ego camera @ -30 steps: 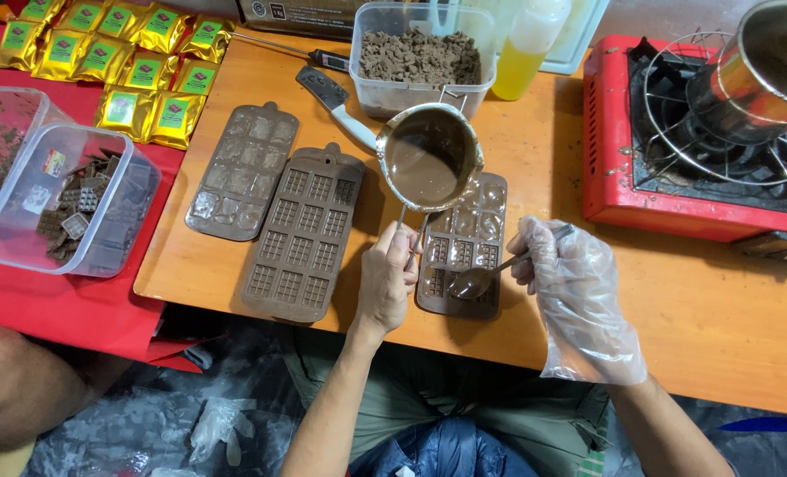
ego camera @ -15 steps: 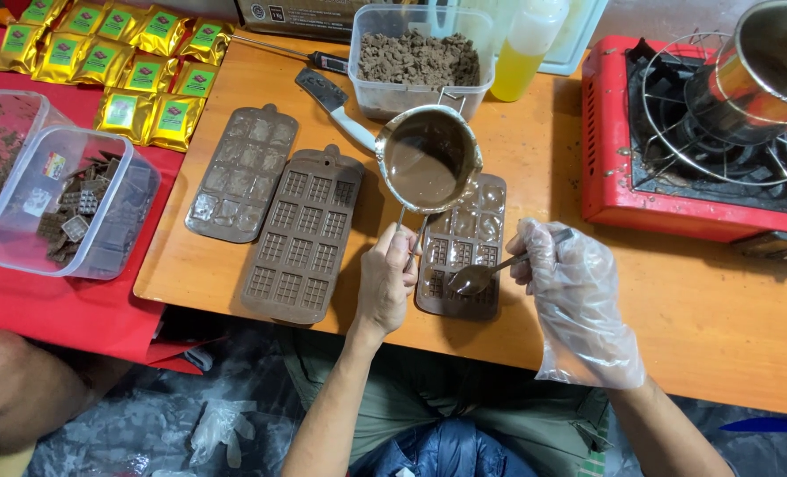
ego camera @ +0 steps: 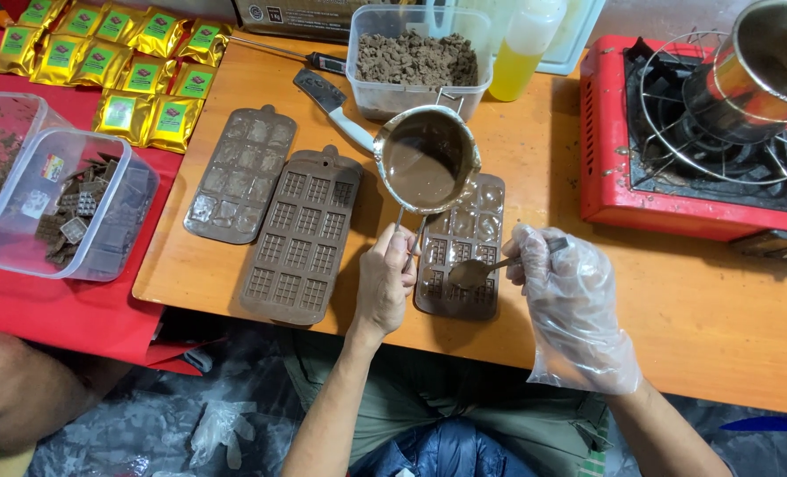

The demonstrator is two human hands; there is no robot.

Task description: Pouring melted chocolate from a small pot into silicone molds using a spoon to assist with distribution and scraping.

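Observation:
My left hand (ego camera: pixel 385 281) grips the wire handle of a small metal pot (ego camera: pixel 427 159) of melted brown chocolate, held up over the far end of a clear chocolate mould (ego camera: pixel 480 210). My right hand (ego camera: pixel 563 296), in a clear plastic glove, holds a spoon (ego camera: pixel 475 271) with its bowl low over the near cells of that mould. Two more moulds lie to the left on the wooden table (ego camera: pixel 535 146): a brown silicone one (ego camera: pixel 301 237) and a greyer one (ego camera: pixel 242 174).
A red gas stove (ego camera: pixel 623 150) with a steel pot (ego camera: pixel 760 75) stands at the right. A tub of brown crumbs (ego camera: pixel 416 60), a yellow bottle (ego camera: pixel 519 55) and a knife (ego camera: pixel 332 106) sit behind. Gold packets (ego camera: pixel 128 66) and clear tubs (ego camera: pixel 62 208) lie left.
The spoon in my right hand has dipped down and left onto the near cells of the clear mould. The pot stays held in about the same place.

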